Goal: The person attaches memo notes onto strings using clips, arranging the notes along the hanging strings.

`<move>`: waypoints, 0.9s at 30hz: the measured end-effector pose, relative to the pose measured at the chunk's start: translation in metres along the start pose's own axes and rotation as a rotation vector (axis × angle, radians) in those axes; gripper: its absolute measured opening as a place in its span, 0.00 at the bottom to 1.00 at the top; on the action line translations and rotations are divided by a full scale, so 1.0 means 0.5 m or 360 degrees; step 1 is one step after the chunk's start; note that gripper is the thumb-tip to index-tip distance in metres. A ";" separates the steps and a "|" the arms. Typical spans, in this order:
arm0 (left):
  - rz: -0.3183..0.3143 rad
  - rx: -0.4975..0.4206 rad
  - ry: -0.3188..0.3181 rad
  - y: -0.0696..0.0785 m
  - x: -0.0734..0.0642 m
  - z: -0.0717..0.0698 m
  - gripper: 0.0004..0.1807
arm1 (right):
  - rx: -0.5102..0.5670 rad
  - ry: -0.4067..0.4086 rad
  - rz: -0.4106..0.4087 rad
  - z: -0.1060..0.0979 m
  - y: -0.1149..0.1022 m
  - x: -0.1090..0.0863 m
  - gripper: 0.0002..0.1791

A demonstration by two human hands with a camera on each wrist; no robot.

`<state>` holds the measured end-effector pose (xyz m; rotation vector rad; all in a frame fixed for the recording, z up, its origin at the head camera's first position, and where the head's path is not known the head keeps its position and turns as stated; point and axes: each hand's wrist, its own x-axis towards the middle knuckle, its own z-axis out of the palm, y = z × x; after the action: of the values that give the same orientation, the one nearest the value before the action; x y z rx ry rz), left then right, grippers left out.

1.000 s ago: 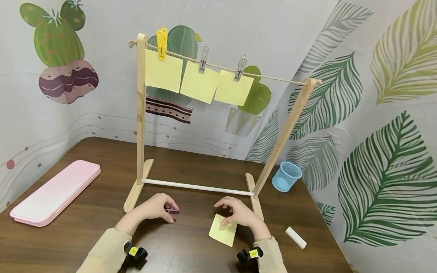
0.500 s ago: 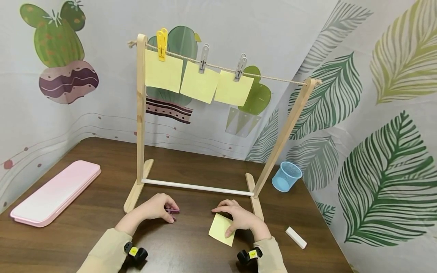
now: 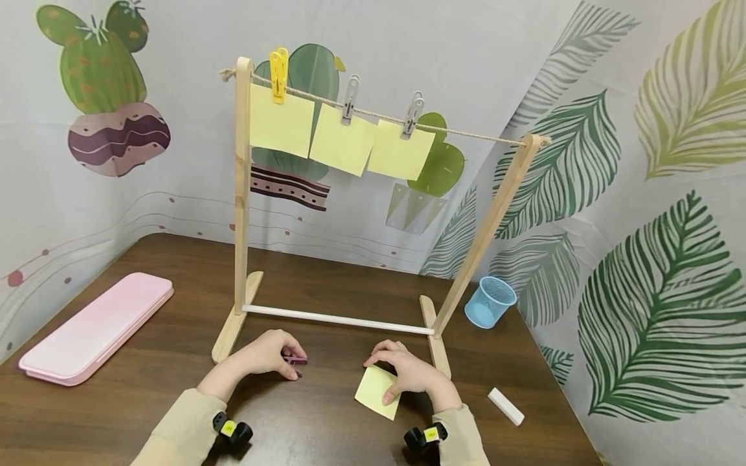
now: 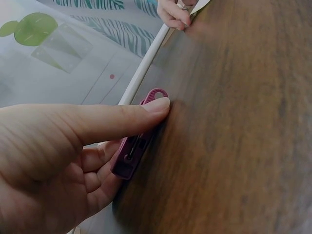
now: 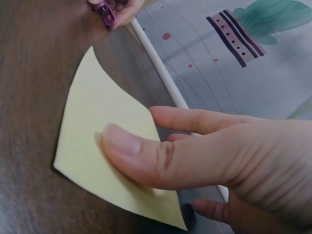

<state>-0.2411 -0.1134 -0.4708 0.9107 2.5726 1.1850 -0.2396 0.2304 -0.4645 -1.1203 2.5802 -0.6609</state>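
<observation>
My left hand (image 3: 271, 355) pinches a purple clothespin (image 4: 134, 151) between thumb and fingers, low over the table. In the left wrist view the thumb lies across the upper end of the clothespin. My right hand (image 3: 405, 370) holds a yellow sticky note (image 5: 97, 107), thumb on its face and a fingertip at its far edge; the note bends slightly. Behind the hands, a wooden stand (image 3: 241, 194) carries a string. Three yellow notes (image 3: 342, 142) hang from it, one under a yellow clothespin (image 3: 279, 74) and two under grey clothespins (image 3: 350, 100).
A pink case (image 3: 99, 327) lies at the left of the table. To the right are a blue mesh cup (image 3: 489, 303) and a white block (image 3: 506, 406). The stand's white crossbar (image 3: 338, 319) runs just beyond both hands.
My right thumb has shifted down the loose note and the index finger has come to its far edge, bending the note. The left hand stays in place with the clothespin.
</observation>
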 end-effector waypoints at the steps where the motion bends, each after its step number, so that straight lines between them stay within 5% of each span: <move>1: -0.0044 -0.0012 -0.0003 0.001 0.001 0.001 0.17 | -0.0004 0.0004 0.0001 0.001 0.000 0.000 0.39; 7: -0.0084 0.0002 -0.0016 0.007 0.002 0.004 0.17 | -0.0019 0.0055 0.0069 0.004 -0.002 0.004 0.38; 12: -0.0065 0.0001 -0.0023 0.006 0.001 0.005 0.17 | 0.0137 0.0123 0.0187 0.003 -0.003 0.004 0.37; 27: -0.0048 -0.0011 -0.0024 -0.007 0.005 0.006 0.17 | 0.0438 0.0169 0.0206 -0.008 0.004 -0.005 0.29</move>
<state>-0.2436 -0.1117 -0.4751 0.8731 2.5596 1.1732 -0.2408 0.2346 -0.4620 -0.8454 2.5208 -1.0299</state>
